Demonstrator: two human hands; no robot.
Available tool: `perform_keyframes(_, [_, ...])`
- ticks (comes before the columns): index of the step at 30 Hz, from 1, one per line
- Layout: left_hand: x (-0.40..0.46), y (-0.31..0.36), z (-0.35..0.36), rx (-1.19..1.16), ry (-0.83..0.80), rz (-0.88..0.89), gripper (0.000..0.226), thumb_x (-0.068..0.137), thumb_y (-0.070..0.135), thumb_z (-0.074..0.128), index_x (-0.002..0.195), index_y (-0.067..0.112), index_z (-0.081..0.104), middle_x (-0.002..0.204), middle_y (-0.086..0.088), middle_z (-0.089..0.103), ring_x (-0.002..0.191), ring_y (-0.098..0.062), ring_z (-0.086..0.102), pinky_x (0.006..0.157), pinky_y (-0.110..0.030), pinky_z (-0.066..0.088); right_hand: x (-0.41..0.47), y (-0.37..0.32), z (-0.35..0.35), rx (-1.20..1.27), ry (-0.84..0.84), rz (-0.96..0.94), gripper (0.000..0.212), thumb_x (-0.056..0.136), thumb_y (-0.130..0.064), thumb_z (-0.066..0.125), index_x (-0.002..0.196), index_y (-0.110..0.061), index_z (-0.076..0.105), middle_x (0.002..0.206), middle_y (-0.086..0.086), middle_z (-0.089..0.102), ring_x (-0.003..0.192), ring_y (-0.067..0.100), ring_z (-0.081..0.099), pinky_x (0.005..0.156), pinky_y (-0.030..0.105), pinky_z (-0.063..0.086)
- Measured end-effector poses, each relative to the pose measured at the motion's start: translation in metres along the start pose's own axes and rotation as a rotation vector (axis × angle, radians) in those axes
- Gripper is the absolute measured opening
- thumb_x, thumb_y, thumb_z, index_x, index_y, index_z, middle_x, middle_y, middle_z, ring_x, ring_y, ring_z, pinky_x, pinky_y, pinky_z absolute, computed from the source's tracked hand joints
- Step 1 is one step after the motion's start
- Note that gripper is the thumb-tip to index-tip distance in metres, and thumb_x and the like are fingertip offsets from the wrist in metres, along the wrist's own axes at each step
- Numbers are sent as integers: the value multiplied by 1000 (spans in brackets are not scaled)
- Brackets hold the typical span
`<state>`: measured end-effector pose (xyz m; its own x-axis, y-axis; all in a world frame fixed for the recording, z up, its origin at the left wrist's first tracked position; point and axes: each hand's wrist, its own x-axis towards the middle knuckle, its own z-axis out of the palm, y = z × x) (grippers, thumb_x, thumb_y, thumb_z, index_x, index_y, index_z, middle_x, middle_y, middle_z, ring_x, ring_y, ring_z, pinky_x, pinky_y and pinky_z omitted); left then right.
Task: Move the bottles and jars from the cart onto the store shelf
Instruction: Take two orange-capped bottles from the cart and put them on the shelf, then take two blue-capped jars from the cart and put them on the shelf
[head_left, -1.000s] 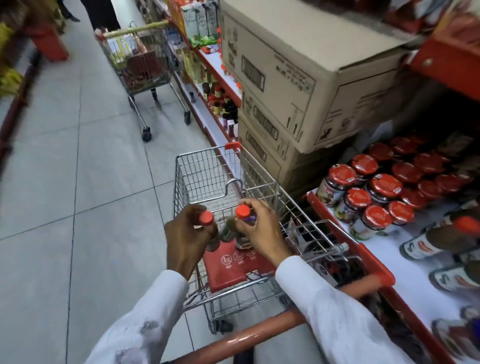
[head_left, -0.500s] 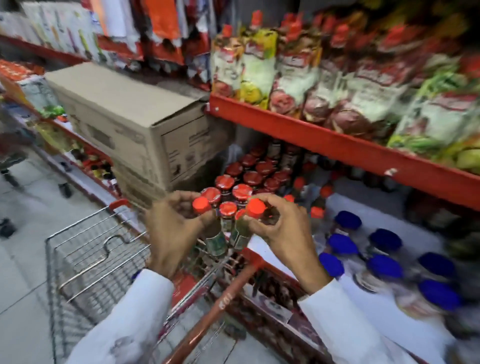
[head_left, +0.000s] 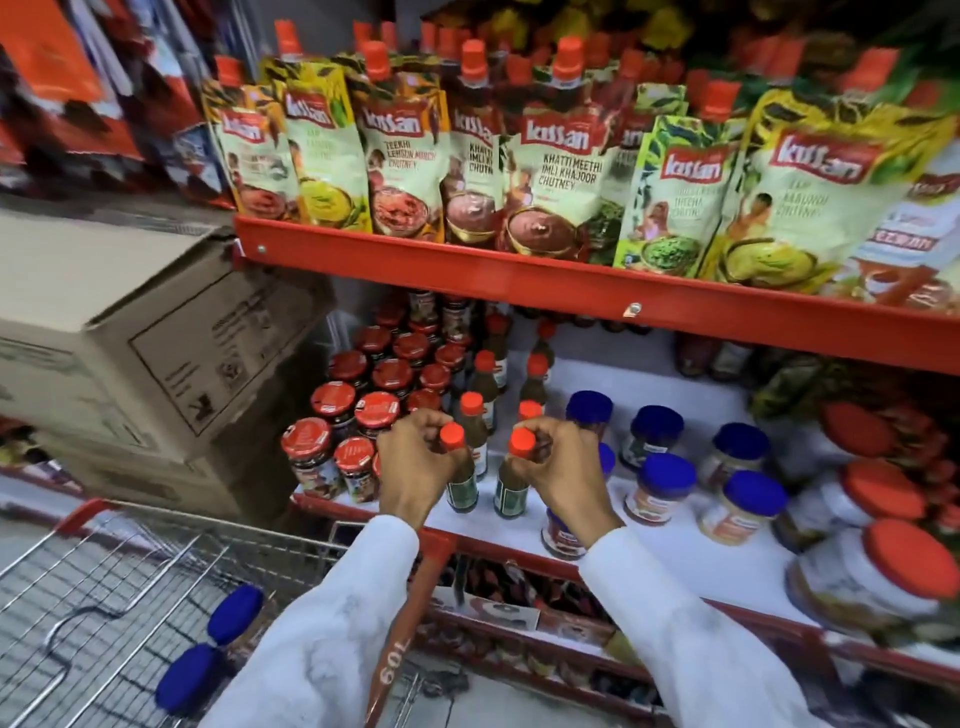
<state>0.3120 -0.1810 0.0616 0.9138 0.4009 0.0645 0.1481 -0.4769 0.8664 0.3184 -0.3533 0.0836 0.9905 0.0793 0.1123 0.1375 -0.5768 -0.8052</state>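
Note:
My left hand (head_left: 415, 460) grips the neck of a small dark bottle with an orange cap (head_left: 462, 486). My right hand (head_left: 563, 467) grips a matching orange-capped bottle (head_left: 510, 486). Both bottles stand upright at the front of the white store shelf (head_left: 675, 551), side by side, their bases on or just above it. Behind them runs a row of similar orange-capped bottles (head_left: 480, 410). In the wire cart (head_left: 104, 597) at lower left lie two blue-lidded jars (head_left: 236, 616).
Red-lidded jars (head_left: 358, 410) crowd the shelf to the left, blue-lidded jars (head_left: 665, 483) to the right, and big orange-lidded jars (head_left: 878, 577) at far right. A red shelf rail (head_left: 571, 296) with chutney pouches hangs above. Cardboard boxes (head_left: 130, 338) stand left.
My view swung from the cart to the shelf. Both hands carried the two orange-capped bottles up out of the cart and down onto the front of the white shelf.

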Motion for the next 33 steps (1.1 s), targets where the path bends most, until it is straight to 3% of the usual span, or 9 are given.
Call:
perform_keyframes(4, [5, -8, 10, 12, -27, -22, 30, 66, 5, 82, 91, 18, 72, 73, 11, 69, 70, -4, 66, 63, -10, 51, 6, 14, 11, -22, -4, 27, 21, 67, 2, 75, 79, -15, 71, 77, 2, 74, 76, 20, 70, 72, 36, 59])
perform_keyframes(11, [6, -8, 13, 36, -68, 26, 35, 65, 12, 87, 93, 22, 69, 79, 8, 71, 73, -9, 69, 72, -28, 60, 11, 23, 19, -73, 17, 43, 28, 69, -2, 76, 89, -20, 72, 84, -2, 74, 76, 14, 67, 78, 36, 60])
perform_keyframes(14, [4, -12, 6, 40, -105, 43, 46, 66, 12, 87, 107, 20, 68, 99, 1, 75, 81, -11, 69, 71, -19, 58, 8, 19, 15, -121, -8, 58, 44, 70, -14, 81, 111, -24, 68, 102, -1, 75, 89, 17, 70, 82, 34, 59])
perform_keyframes(16, [-1, -14, -5, 49, -126, 41, 54, 68, 12, 87, 118, 19, 66, 108, 4, 73, 83, -6, 66, 66, -7, 51, 0, 13, 10, -234, 9, -7, 52, 73, -20, 79, 122, -27, 61, 115, -1, 72, 105, 22, 67, 86, 34, 57])
perform_keyframes(20, [-25, -25, -47, 42, -19, 50, 52, 71, 18, 86, 118, 27, 67, 100, 20, 68, 93, -5, 68, 71, -9, 50, -30, -13, 5, -245, 36, -261, 53, 83, -25, 69, 134, -27, 54, 135, -6, 60, 127, 17, 50, 105, 32, 44])
perform_keyframes(22, [-43, -40, -73, 69, 94, 39, 51, 71, 22, 85, 119, 28, 68, 98, 14, 72, 87, -4, 70, 77, -14, 54, -39, -27, 14, -135, -55, -345, 54, 82, -24, 69, 134, -25, 55, 136, -8, 59, 127, 12, 50, 108, 26, 38])
perform_keyframes(26, [-85, -83, -118, 18, 228, -78, 42, 73, 15, 84, 111, 26, 71, 87, 7, 76, 75, -2, 71, 72, -25, 59, -43, -42, 59, -9, -298, -389, 56, 79, -19, 72, 132, -24, 57, 134, -9, 61, 123, 6, 54, 108, 24, 41])
perform_keyframes(30, [-119, -135, -151, -41, 359, -307, 39, 72, 1, 82, 108, 5, 72, 95, -10, 75, 68, 13, 65, 64, -2, 48, -42, -47, 126, 182, -602, -237, 45, 79, -7, 75, 122, -15, 62, 115, -3, 68, 102, 8, 63, 87, 13, 50])
perform_keyframes(33, [-141, -179, -166, -162, 422, -518, 38, 70, -11, 79, 106, -8, 67, 97, -21, 71, 74, -3, 70, 59, -2, 46, -38, -46, 198, 172, -795, -110, 44, 78, 10, 70, 120, -2, 61, 105, 8, 65, 80, 3, 65, 70, 9, 49])
